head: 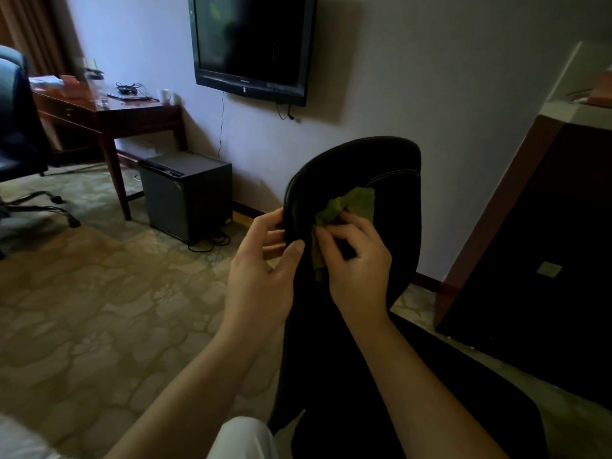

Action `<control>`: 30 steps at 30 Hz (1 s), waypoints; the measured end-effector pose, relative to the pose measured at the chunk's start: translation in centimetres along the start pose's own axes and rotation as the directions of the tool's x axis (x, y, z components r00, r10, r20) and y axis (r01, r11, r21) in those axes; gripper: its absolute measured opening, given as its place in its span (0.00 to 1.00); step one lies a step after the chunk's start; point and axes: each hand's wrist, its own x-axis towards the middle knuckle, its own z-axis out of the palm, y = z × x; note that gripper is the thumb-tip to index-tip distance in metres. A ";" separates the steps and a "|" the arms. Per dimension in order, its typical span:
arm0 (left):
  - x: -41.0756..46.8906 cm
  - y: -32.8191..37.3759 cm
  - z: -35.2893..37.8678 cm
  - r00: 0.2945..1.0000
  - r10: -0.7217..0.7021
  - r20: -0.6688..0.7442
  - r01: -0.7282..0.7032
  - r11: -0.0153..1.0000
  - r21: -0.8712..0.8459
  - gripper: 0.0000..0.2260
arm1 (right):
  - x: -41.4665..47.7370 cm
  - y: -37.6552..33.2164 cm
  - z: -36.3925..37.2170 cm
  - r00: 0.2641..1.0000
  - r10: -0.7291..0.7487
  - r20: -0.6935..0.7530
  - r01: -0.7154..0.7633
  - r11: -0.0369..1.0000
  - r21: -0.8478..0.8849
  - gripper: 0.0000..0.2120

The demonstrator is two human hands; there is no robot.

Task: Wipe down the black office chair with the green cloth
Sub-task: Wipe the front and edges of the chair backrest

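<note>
The black office chair point(381, 167) stands right in front of me, its backrest filling the middle of the view. My left hand point(261, 270) grips the backrest's left edge, thumb on the front and fingers curled round behind. My right hand point(356, 260) holds the crumpled green cloth point(351, 205) against the upper backrest; the cloth bunches out above my fingers and a strip hangs below them.
A small black fridge point(187, 193) stands on the patterned carpet to the left. A wooden desk point(109, 114) with a cup and cables is at the far left, with another office chair point(20, 134) beside it. A wall TV point(251, 44) hangs above. Dark wooden furniture point(530, 243) stands close on the right.
</note>
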 end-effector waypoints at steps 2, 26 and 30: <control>0.2 -0.1 0.0 1.000 0.002 0.005 -0.002 1.000 -0.003 0.15 | -0.2 0.1 0.0 0.999 -0.042 0.007 0.042 0.999 -0.017 0.06; 0.8 -1.0 1.2 0.997 0.057 -0.055 -0.055 0.998 0.029 0.15 | 2.7 1.6 -0.2 0.999 -0.035 0.041 0.038 0.997 -0.068 0.07; 1.4 -1.3 1.1 0.999 0.032 -0.042 -0.031 0.999 0.035 0.15 | 3.2 1.7 0.2 1.000 0.030 -0.007 -0.031 0.998 -0.051 0.06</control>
